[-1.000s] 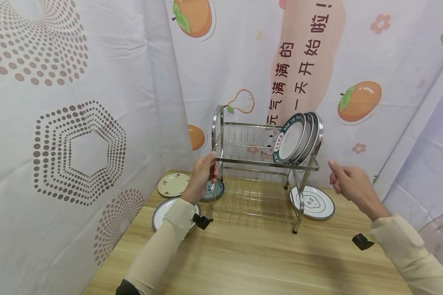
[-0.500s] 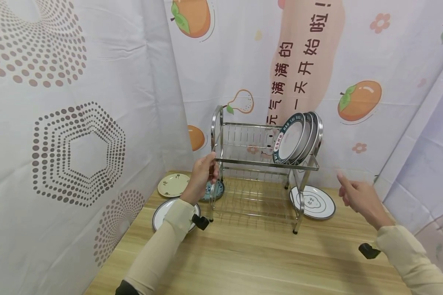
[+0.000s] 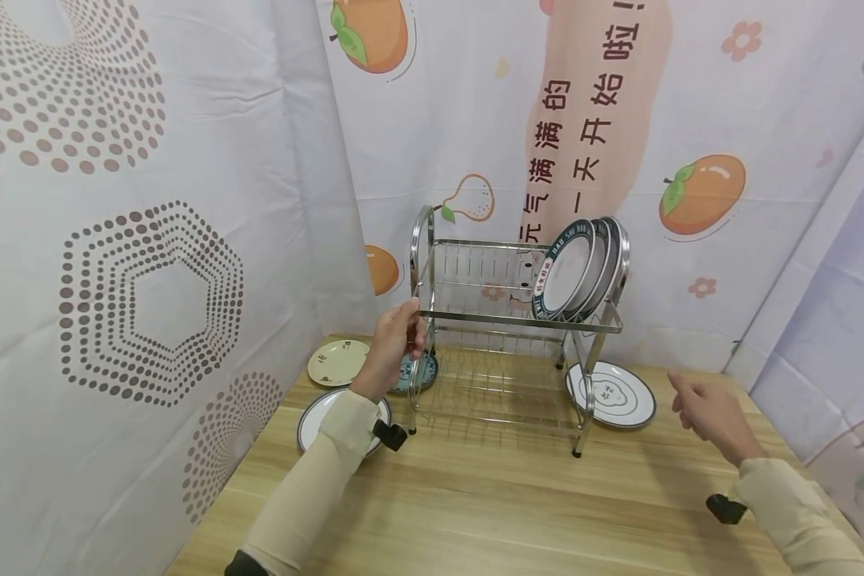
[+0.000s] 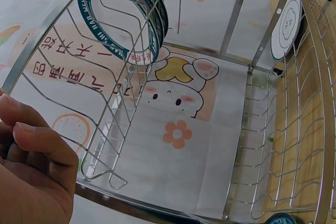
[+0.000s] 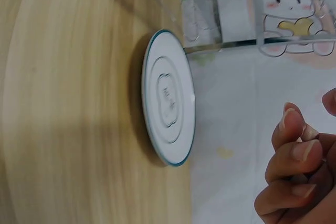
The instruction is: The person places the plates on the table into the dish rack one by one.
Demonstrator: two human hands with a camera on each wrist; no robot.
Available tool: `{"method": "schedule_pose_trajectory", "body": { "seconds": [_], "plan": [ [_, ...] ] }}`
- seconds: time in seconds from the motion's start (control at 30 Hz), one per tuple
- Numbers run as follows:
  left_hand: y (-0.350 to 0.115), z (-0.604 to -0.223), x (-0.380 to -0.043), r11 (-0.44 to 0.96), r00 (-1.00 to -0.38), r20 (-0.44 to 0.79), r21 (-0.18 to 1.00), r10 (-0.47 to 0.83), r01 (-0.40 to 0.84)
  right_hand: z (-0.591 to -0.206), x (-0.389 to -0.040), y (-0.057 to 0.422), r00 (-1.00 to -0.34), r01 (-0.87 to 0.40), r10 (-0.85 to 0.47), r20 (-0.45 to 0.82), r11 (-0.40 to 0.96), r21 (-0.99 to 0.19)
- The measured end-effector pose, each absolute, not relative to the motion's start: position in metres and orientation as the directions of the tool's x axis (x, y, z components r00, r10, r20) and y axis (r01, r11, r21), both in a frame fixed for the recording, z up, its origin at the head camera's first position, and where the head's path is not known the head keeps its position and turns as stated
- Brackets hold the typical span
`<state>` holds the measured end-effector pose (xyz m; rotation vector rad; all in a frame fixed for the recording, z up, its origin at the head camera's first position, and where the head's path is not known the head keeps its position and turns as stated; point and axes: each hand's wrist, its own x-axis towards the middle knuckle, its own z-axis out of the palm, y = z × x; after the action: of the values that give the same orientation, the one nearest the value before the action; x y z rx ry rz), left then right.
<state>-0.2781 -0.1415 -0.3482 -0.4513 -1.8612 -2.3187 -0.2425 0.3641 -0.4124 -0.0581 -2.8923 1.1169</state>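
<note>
A two-tier metal dish rack point(image 3: 518, 319) stands on the table. My left hand point(image 3: 391, 348) grips the front left end of its upper rail; in the left wrist view the thumb and finger meet at that rail. Several plates with dark green rims point(image 3: 567, 270) stand tilted at the right end of the upper tier. My right hand point(image 3: 713, 416) hovers to the right of the rack with fingers loosely curled, holding nothing. Nearest to it is a white plate with a dark rim point(image 3: 625, 406), lying flat beside the rack; the right wrist view shows this round plate point(image 5: 168, 98) too.
Left of the rack lie a cream plate point(image 3: 338, 362), a white plate point(image 3: 318, 414) partly behind the left forearm, and a blue patterned plate point(image 3: 423, 373) partly hidden by the hand and rack. Printed curtains point(image 3: 461, 104) hang behind and at both sides of the wooden table point(image 3: 490, 512).
My right hand has moved right and down, away from the rack. The left hand keeps its place on the rail, and the plates have not moved.
</note>
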Motion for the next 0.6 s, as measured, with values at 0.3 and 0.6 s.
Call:
{"method": "schedule_pose_trajectory", "body": {
  "seconds": [0.3, 0.6],
  "plan": [
    [-0.142, -0.348, -0.278, -0.226, -0.948, 0.309, 0.931, 0.072, 0.286, -0.432, -0.246, 0.375, -0.999, 0.046, 0.04, -0.024, 0.764, -0.643],
    [-0.14, -0.347, -0.275, -0.219, -0.946, 0.317, 0.93, 0.066, 0.296, -0.45, -0.251, 0.382, -0.99, 0.133, 0.062, -0.125, 0.679, -0.722]
  ]
}}
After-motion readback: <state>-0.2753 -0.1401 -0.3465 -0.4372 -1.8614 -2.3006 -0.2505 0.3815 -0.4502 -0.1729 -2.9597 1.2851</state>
